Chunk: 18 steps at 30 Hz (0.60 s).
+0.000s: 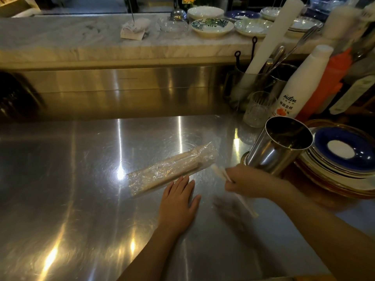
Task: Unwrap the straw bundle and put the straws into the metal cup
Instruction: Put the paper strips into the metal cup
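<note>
The straw bundle (170, 169), pale straws in crinkled clear plastic wrap, lies slanted on the steel counter (81, 189). My left hand (178, 199) rests flat and open on the counter, fingertips touching the bundle's near edge. My right hand (243, 184) is closed around a few loose paper-wrapped straws (246, 203), which stick out both sides of the fist and look blurred. The metal cup (278, 147) leans tilted just beyond my right hand, its open mouth facing up and toward me; its inside is dark.
A stack of blue-and-white plates (345, 159) sits right of the cup. Behind stand a clear glass (257, 110), a white bottle (302, 84), an orange bottle (328, 82) and a utensil holder (249, 86). Bowls (212, 27) line the marble ledge above.
</note>
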Each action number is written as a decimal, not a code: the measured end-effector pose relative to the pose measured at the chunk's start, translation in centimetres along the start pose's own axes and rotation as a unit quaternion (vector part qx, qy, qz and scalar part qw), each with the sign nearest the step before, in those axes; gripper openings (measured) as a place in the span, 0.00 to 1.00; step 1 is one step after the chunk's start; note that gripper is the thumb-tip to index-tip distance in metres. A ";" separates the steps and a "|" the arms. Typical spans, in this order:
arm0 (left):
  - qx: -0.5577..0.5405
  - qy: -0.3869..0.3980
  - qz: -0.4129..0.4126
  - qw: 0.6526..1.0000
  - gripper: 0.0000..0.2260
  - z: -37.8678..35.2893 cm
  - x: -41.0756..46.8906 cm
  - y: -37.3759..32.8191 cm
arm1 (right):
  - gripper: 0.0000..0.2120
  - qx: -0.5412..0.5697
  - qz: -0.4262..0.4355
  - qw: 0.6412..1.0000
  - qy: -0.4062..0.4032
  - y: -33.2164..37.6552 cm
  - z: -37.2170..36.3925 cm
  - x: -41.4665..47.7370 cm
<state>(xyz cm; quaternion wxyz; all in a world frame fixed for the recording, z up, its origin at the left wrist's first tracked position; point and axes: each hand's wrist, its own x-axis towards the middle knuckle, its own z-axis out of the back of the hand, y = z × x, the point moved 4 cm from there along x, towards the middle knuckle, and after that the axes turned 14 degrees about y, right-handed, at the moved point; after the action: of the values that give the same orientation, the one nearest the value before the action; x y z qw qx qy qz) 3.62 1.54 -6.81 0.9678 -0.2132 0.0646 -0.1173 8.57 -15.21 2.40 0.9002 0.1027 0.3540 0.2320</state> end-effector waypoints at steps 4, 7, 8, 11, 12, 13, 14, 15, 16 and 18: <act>-0.003 0.007 0.000 1.000 0.22 -0.2 0.0 0.1 | 0.14 0.071 0.024 0.988 -0.135 0.9 5.8 -4.0; -0.010 0.006 0.002 1.000 0.22 -0.3 0.1 0.2 | 0.12 0.103 0.064 0.953 -0.277 1.4 9.3 -7.9; -0.010 0.004 0.002 1.000 0.22 -0.3 0.1 0.2 | 0.09 0.106 0.074 0.932 -0.339 1.4 10.3 -9.3; -0.008 0.000 0.003 1.000 0.22 -0.4 0.2 0.2 | 0.03 0.122 0.086 0.853 -0.500 0.5 11.9 -12.7; -0.006 -0.002 0.004 1.000 0.23 -0.4 0.2 0.2 | 0.02 0.133 0.080 0.828 -0.538 -0.1 12.2 -13.4; -0.003 -0.002 0.005 1.000 0.23 -0.4 0.1 0.2 | 0.01 0.145 0.067 0.804 -0.572 -0.8 12.3 -14.0; -0.001 0.000 0.006 1.000 0.24 -0.4 0.1 0.3 | 0.03 0.155 0.049 0.783 -0.601 -1.5 12.3 -14.3; 0.001 0.002 0.008 1.000 0.24 -0.4 0.1 0.3 | 0.05 0.164 0.028 0.768 -0.618 -2.4 12.2 -14.3; 0.002 0.003 0.008 1.000 0.24 -0.4 0.1 0.3 | 0.07 0.175 0.004 0.766 -0.619 -3.2 12.0 -14.1; 0.002 0.001 0.008 1.000 0.23 -0.4 0.0 0.3 | 0.10 0.184 -0.049 0.795 -0.576 -4.9 11.3 -12.9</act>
<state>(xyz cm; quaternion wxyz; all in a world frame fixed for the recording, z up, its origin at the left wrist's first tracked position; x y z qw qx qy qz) 3.67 1.66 -7.29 0.9690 -0.2106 0.0675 -0.1099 9.73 -26.00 16.52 0.9123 0.3631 -0.1888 0.0158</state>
